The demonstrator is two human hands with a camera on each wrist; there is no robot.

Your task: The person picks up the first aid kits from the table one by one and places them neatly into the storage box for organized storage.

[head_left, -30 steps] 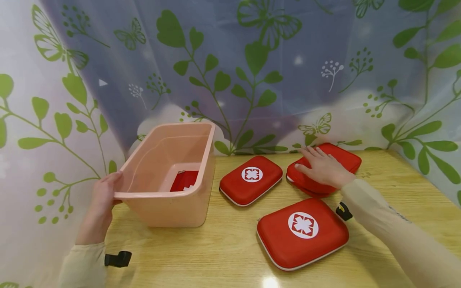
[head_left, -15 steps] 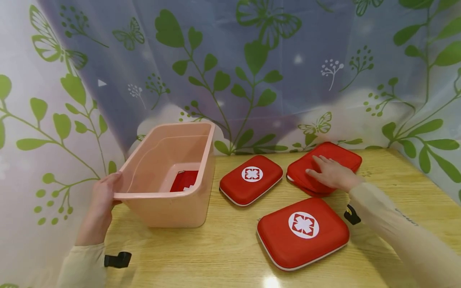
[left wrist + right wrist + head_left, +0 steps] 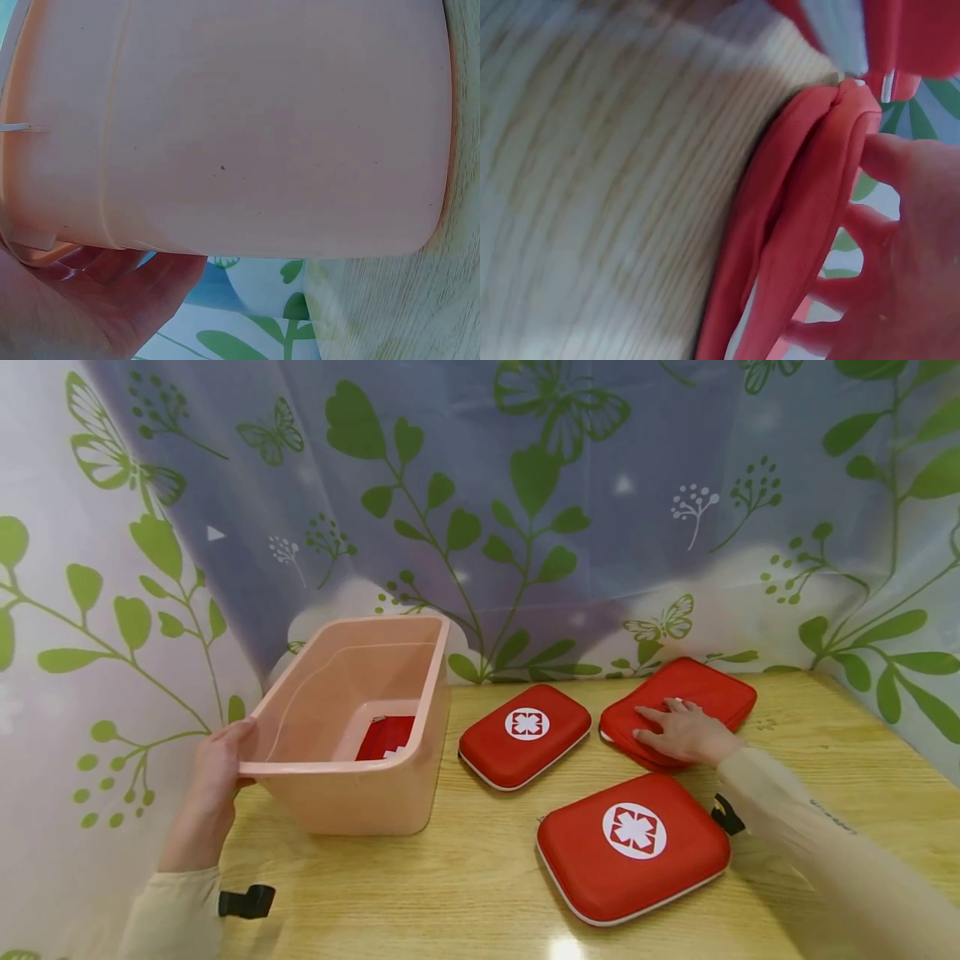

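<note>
My left hand grips the near left rim of a peach plastic bin; the left wrist view shows its fingers at the underside of the bin's rim. My right hand rests with spread fingers on top of a soft red zip case at the back right. In the right wrist view the fingertips touch the upper face of that red case, whose side looks creased and partly gaping. A little white shows beside the fingers, too small to identify.
Two red first-aid cases with white cross emblems lie flat: a smaller case beside the bin and a larger case nearer me. Inside the bin lies a red item. Behind the wooden table hangs a leaf-print curtain.
My right hand has slid a little to the right and nearer me across the top of the red zip case. The left hand and bin stay put.
</note>
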